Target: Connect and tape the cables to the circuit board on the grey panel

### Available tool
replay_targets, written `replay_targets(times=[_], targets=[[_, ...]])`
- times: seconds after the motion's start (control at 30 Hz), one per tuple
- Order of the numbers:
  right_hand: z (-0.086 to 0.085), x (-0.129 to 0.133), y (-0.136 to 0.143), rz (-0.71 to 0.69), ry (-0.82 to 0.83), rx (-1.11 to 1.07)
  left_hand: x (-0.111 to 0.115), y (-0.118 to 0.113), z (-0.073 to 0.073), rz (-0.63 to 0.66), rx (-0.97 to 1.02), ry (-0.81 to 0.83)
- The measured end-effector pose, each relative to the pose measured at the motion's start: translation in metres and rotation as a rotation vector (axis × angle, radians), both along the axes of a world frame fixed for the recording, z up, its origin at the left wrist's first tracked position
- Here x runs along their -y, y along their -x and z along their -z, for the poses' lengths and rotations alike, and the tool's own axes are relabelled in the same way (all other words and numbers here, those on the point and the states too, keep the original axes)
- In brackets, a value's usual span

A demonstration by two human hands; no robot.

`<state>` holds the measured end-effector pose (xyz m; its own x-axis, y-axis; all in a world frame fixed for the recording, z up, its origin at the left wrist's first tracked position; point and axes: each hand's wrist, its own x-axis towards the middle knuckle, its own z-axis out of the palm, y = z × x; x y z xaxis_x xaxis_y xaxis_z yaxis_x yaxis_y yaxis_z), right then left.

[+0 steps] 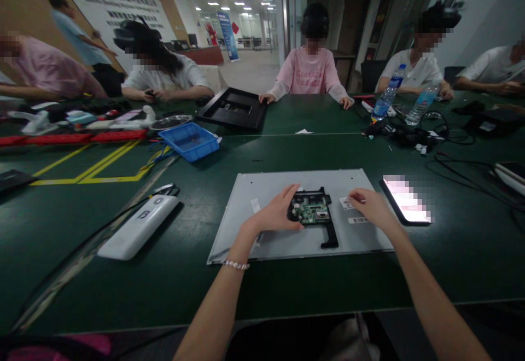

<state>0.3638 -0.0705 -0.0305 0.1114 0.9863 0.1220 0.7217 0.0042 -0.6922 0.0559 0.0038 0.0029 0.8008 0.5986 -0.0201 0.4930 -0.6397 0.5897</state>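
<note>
A flat grey metal panel (254, 240) lies on the green table in front of me. On it rests a green circuit board (314, 214) in a black plastic bracket (330, 235), one leg of which reaches toward me. My left hand (276, 210) grips the bracket's left side, fingers at the far edge and thumb at the near edge. Over the panel's right part, my right hand (371, 207) is closed in a pinch beside a small white label (346, 203). Whatever is between those fingertips is too small to make out. A second label (358, 220) sits just below.
A phone (406, 199) lies right of the panel, and a white power bank (139, 227) with a cable lies left. Farther back are a blue tray (191, 141), a black frame (232, 108), water bottles (388, 95) and tangled cables. Several people sit across the table.
</note>
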Motion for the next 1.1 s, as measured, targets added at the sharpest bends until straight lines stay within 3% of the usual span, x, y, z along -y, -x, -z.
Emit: replay_targets(times=[0.2,0.37,0.57,0.73,0.9,1.1], targets=[[-0.004,0.002,0.011,-0.042,0.148,-0.313,0.001,0.001,0.0,-0.007,-0.037,-0.035],[-0.004,0.004,0.024,-0.096,0.267,-0.488,0.008,-0.005,-0.002,-0.016,-0.083,-0.174],[-0.01,0.006,0.039,-0.089,0.331,-0.538,0.029,-0.033,-0.01,0.005,-0.029,-0.417],[-0.002,0.002,0.039,-0.101,0.315,-0.546,0.044,-0.055,-0.01,0.116,0.016,-0.472],[0.006,-0.001,0.03,-0.08,0.303,-0.582,0.046,-0.06,-0.008,0.111,-0.014,-0.487],[-0.003,0.002,0.029,-0.105,0.333,-0.59,0.044,-0.058,-0.008,0.094,-0.018,-0.49]])
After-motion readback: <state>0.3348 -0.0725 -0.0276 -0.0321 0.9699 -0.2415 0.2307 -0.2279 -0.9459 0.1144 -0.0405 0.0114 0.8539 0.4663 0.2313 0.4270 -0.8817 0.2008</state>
